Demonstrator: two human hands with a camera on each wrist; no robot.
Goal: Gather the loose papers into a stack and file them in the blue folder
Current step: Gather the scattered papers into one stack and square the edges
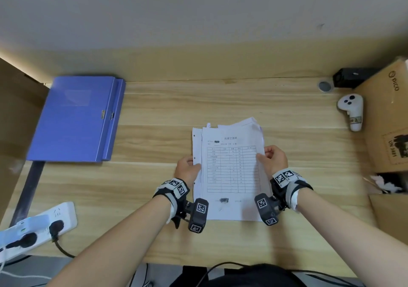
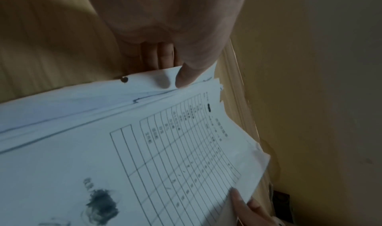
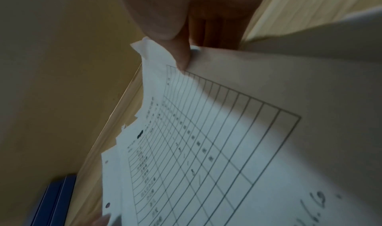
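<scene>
Gripping the stack of papers (image 1: 229, 169) from both sides, the person holds it over the middle of the wooden desk (image 1: 220, 101), directly in front of the body. The left hand (image 1: 187, 168) pinches the left edge near the punched holes; the left wrist view shows its thumb on top of the sheets and its fingers (image 2: 163, 54) tucked beneath. The right hand (image 1: 274, 159) pinches the right edge a little higher up, thumb on the printed face and fingers curled behind, as the right wrist view confirms. The stack lies between the two hands, its top sheet a form with a ruled table and a dark smudge near the bottom. The sheets are not squared: edges fan out at the top and along the left side, and one upper corner curls. Whether the lower edge of the stack touches the desk cannot be told.

The blue folder (image 1: 77, 118) lies closed and flat at the far left of the desk, well apart from the hands and papers, its metal clasp facing right. A white power strip (image 1: 37, 227) with black plugs sits at the near left edge. A white controller (image 1: 352, 112) rests at the far right, just beside a cardboard box (image 1: 384, 118).
</scene>
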